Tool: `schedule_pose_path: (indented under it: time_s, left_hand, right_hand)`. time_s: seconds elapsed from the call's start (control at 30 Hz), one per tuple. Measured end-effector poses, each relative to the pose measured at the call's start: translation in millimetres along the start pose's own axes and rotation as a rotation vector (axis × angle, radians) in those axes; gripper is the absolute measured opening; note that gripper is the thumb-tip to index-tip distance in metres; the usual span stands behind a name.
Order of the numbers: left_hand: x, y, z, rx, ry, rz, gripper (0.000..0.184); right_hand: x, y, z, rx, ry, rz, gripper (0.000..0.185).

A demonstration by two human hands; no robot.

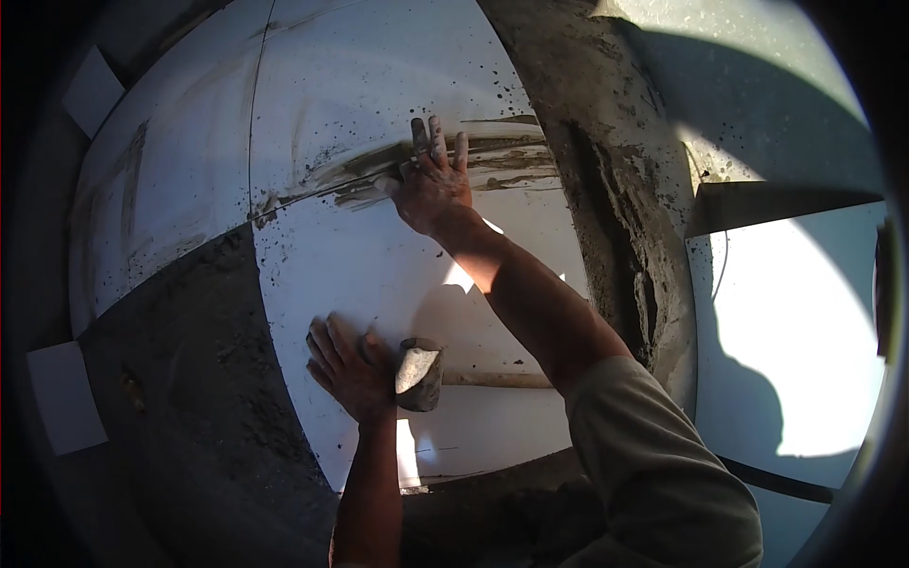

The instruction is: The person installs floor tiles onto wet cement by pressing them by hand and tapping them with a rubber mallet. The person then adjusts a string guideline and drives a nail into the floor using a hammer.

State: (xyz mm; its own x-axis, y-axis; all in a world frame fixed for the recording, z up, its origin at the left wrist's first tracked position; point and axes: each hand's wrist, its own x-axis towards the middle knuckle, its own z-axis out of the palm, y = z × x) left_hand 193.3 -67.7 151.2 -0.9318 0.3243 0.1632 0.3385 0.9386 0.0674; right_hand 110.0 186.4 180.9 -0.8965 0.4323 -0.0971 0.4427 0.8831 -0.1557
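My right hand point(434, 185) lies with its fingers spread over the smeared seam between two large white tiles, near the upper tile point(379, 66). Grey-brown wet smears run along this joint on both sides of the fingers. Lower left, my left hand point(352, 369) rests flat on the lower white tile point(331, 256), fingers apart and holding nothing. Just right of it a mallet with a dark head point(419, 374) and a wooden handle point(497, 380) lies on the same tile. Its head has a bright sunlit patch.
Bare grey mortar point(199, 350) borders the tile at the lower left. Rough, cracked mortar point(615, 218) runs down the right side. More white tiles lie at the far left point(161, 180) and right point(786, 331). A small white piece point(66, 398) is at the left edge.
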Motion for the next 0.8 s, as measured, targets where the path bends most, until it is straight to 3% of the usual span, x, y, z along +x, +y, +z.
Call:
schedule_pose_path:
  time_s: [0.07,0.23,0.37,0.43,0.47,0.53,0.63,0.7,0.77,0.8]
  left_hand:
    - [-0.7,-0.4,-0.4,0.003,0.023,0.026,0.059]
    - [-2.1,-2.0,1.2,-0.002,0.062,0.029,0.058]
    - [-1.6,0.1,1.4,0.002,0.082,0.027,0.055]
    - [-1.9,-1.5,3.6,0.016,0.088,0.041,0.055]
    - [-2.3,-1.4,4.6,0.023,0.094,0.040,0.055]
    - [-2.6,-0.1,3.9,0.022,0.059,0.031,0.057]
    - [-2.0,-1.1,5.0,0.016,0.028,0.016,0.058]
    - [-5.9,-2.7,5.2,0.007,0.023,0.017,0.058]
    - [-3.6,-2.4,7.7,0.031,0.030,0.016,0.057]
    - [1.8,-1.4,8.8,0.032,0.038,0.013,0.057]
  right_hand:
    - [-3.7,60.6,18.4,-0.020,0.273,0.102,0.063]
    - [-44.5,188.0,-21.8,-0.013,0.213,0.534,0.065]
    - [-59.6,217.4,-53.6,-0.010,0.316,0.560,0.064]
    - [-68.7,218.1,-86.8,-0.150,0.575,0.336,0.063]
    - [-75.9,210.6,-109.9,-0.150,0.575,0.344,0.063]
    - [-96.5,186.2,-149.7,0.068,0.825,0.208,0.060]
    - [-115.7,177.7,-162.1,0.096,1.015,0.090,0.052]
    - [-97.3,227.4,-91.9,0.002,0.867,0.089,0.052]
    - [-109.8,217.0,-53.8,-0.101,0.022,0.623,0.055]
    - [-111.3,206.9,-50.0,-0.097,0.029,0.618,0.055]
